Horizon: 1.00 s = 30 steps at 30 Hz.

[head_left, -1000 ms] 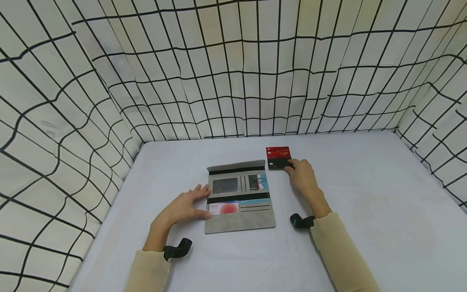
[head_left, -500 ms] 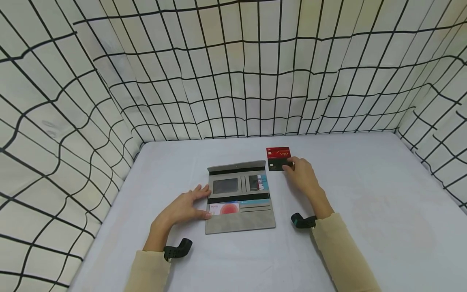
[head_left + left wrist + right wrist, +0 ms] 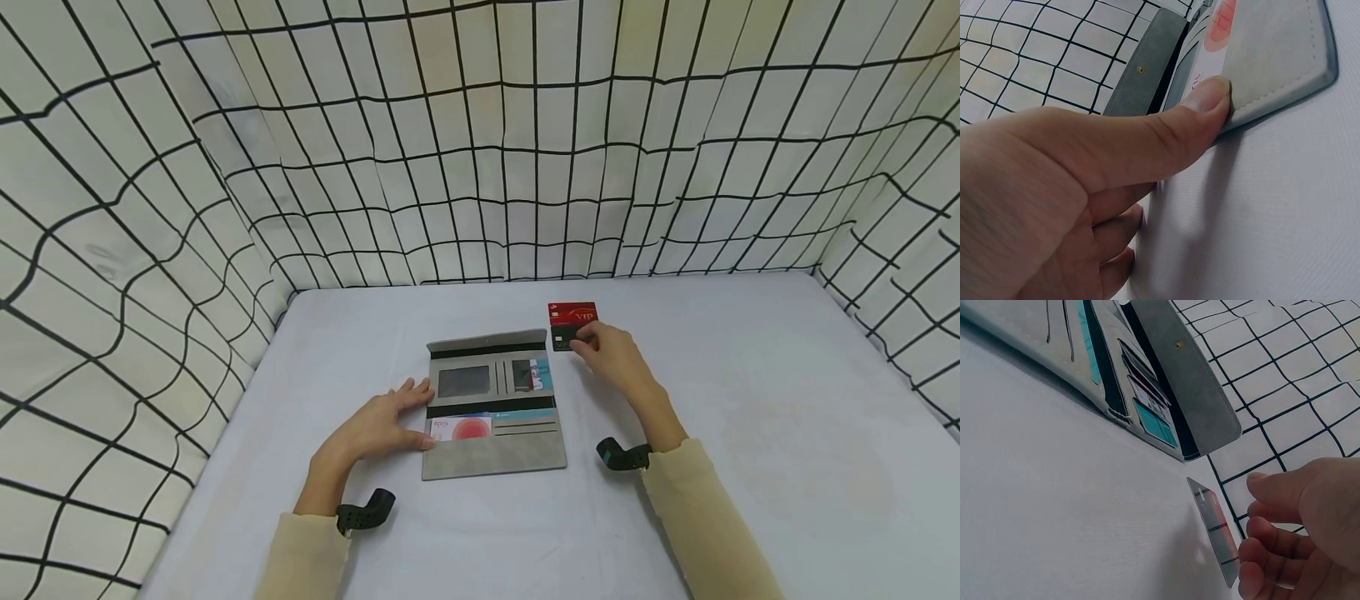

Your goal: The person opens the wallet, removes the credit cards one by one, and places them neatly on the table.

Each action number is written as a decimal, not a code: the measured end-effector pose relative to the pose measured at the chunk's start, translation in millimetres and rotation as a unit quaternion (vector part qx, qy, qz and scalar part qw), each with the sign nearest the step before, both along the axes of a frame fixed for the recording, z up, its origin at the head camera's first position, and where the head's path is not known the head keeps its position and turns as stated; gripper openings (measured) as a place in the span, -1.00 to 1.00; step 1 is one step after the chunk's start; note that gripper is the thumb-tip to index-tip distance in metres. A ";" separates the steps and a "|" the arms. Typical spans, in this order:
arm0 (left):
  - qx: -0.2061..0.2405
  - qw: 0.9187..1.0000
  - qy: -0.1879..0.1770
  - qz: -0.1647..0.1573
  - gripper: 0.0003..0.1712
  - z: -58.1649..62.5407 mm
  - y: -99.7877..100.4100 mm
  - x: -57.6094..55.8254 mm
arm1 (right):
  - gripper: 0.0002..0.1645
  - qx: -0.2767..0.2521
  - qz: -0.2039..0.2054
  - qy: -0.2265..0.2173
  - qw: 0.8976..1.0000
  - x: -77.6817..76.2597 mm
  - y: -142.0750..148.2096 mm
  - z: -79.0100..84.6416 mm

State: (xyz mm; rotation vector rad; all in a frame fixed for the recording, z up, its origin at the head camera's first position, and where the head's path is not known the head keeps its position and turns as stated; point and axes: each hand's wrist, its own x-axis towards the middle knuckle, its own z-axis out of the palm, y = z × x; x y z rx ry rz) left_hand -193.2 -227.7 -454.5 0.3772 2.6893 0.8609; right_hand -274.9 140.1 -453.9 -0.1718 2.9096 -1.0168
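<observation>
A grey wallet (image 3: pixel 495 460) lies unfolded on the white-covered table, with several cards in its slots. Among them is a white card with a red circle (image 3: pixel 461 428) in the lower left. My left hand (image 3: pixel 381 423) rests at the wallet's left edge, its thumb (image 3: pixel 1210 97) pressing the lower corner area and its fingers spread upward. Beyond the wallet's upper right lie a red VIP card (image 3: pixel 572 312) and, just below it, a black card (image 3: pixel 558 340). My right hand (image 3: pixel 618 360) hovers close over the black card, covering its right part, with fingers loosely bent.
A white tablecloth (image 3: pixel 750 400) covers the table. Black-gridded white curtains (image 3: pixel 517 175) hang behind and on both sides. In the right wrist view, the wallet's grey flap (image 3: pixel 1188 369) with a snap stud stands raised along its far edge.
My right hand has shifted slightly left across the black card, hiding more of it. The left hand, the wallet and the red card stay where they were.
</observation>
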 end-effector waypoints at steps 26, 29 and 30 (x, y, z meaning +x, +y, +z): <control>-0.002 1.000 0.003 -0.004 -0.05 0.1 -0.7 -2.1 | -0.57 0.037 0.043 -0.045 0.997 -3.0 -3.3 -8.4; 0.003 1.000 -0.005 0.001 -0.05 -0.6 -0.8 -1.2 | -0.57 0.041 0.046 -0.045 0.997 -2.6 -4.2 -10.3; 0.004 1.000 -0.007 0.002 -0.05 -0.8 -0.8 -0.9 | -0.57 0.042 0.047 -0.044 0.997 -2.4 -4.5 -10.9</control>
